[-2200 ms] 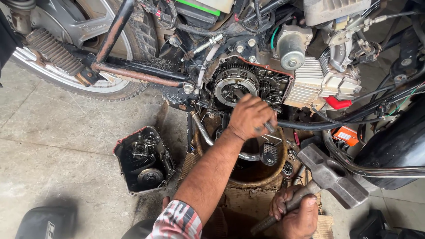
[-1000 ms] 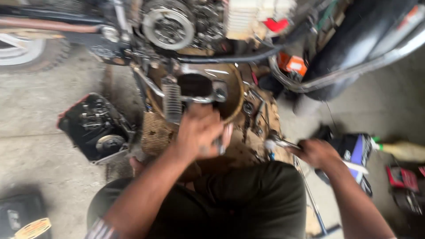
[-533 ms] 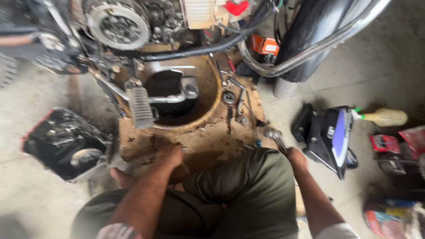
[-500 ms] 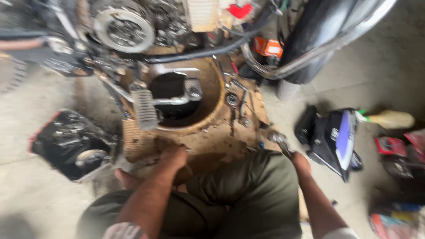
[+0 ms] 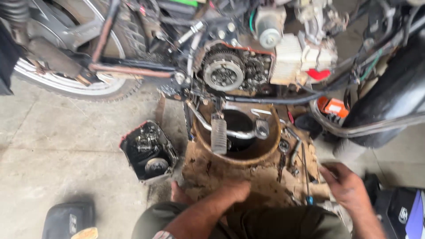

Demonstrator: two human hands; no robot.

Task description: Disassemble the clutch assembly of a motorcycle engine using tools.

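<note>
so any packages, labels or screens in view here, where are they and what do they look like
Orange box: right of the engine, under the frame, small, rectangular.
Black case: floor at bottom left, rounded, with a pale label.
Dark blue panel: bottom right corner, with a white emblem.
No screens.

Your left hand (image 5: 234, 192) rests flat on the dirty cardboard sheet (image 5: 261, 177) in front of your knees, holding nothing. Your right hand (image 5: 347, 186) hovers with fingers spread at the sheet's right edge, just beside loose tools (image 5: 294, 152) and a blue-handled screwdriver (image 5: 306, 177). Beyond both hands a round oil pan (image 5: 208, 139) sits under the motorcycle's exposed clutch (image 5: 223, 73). A removed engine cover (image 5: 148, 150) lies on the concrete to the left, near the rear wheel (image 5: 66, 84).
</note>
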